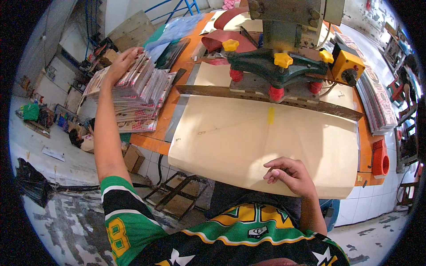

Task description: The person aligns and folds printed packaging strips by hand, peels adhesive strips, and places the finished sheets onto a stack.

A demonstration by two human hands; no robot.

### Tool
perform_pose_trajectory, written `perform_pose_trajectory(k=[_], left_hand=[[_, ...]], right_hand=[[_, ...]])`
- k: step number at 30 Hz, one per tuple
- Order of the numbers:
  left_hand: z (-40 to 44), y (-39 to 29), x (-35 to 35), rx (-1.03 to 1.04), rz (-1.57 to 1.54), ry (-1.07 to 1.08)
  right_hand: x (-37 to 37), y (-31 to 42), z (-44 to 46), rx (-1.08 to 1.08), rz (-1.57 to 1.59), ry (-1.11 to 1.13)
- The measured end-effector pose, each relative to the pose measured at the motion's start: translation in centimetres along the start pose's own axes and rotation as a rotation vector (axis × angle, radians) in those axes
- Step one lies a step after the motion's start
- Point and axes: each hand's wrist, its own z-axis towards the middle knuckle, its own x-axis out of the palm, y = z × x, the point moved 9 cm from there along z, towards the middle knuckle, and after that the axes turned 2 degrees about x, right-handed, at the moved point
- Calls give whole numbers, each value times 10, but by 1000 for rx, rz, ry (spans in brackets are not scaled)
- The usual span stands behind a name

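My left hand [124, 65] reaches out to the far left, its fingers curled over the top edge of a tall stack of printed, glossy flat packets [137, 86]. Which packets lie between its fingers is partly hidden. My right hand [290, 176] hovers at or just above the near part of a cream sheet [222, 137], fingers loosely bent and apart, with nothing in them. A strip of yellow tape [271, 115] marks the sheet's middle. Across its far side runs a long metal bar [204, 91] under a press machine [275, 66] with yellow knobs and red feet.
An orange table [153, 144] carries the machine. More printed packets [377, 106] are stacked along the right side, near a red tape dispenser-like object [380, 158]. A yellow box with a black dial [348, 66] sits beside the press. Another person [84, 141] is low at the left.
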Motion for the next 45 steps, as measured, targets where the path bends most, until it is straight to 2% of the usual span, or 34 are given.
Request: perform_pose_trajectory(k=[2,4,5,7,11,13,14,16,17,18,20,24,26,28,30,31,35,37,41,44,45], left_hand=[[-4,11,-2,-10,-43,-8],[-11,39,-21,-10,-85,-135],[-17,35,-23,-3,-83,-134],[-43,36,-44,-75,194,-338],[-73,91,-67,-114,164,-448],[-93,111,-88,-140,367,-609],[-101,140,-92,-143,368,-610],[-131,199,-113,-269,339,-868],[-132,178,-103,-269,341,-868],[-148,165,-92,-421,339,-975],[-165,165,-85,-577,335,-1079],[-158,227,-31,-565,-778,-915],[-151,216,-14,-540,-1051,-844],[-144,163,-3,-456,-1038,-856],[-141,160,0,-468,-1050,-913],[-143,166,-1,-480,-1063,-970],[-134,181,-4,-427,-1081,-975],[-141,191,-8,-468,-1013,-1069],[-142,198,-5,-461,-1062,-1025],[-157,221,-11,-526,-985,-1181],[-156,233,-15,-521,-993,-1148]], right_hand=[[0,0,0,0,-1,2],[-1,-3,-1,10,22,-1],[-2,-4,-1,5,23,-6],[-1,-3,-2,-21,24,8],[0,-3,0,-8,7,24],[0,-2,1,-2,3,20],[1,-2,1,-2,3,23],[0,-2,0,9,16,8],[1,-2,0,9,18,9],[1,-3,0,13,24,3],[0,-3,-1,19,30,-3],[1,-3,-1,9,22,8],[1,-1,-1,1,21,12],[2,-1,-1,12,27,13],[2,-1,-1,14,23,12],[1,-1,-1,17,19,12],[1,-2,-1,11,17,13],[1,-3,-2,5,16,7],[0,-3,-4,-4,23,2],[0,0,-4,1,22,7],[0,0,-4,3,23,12]])
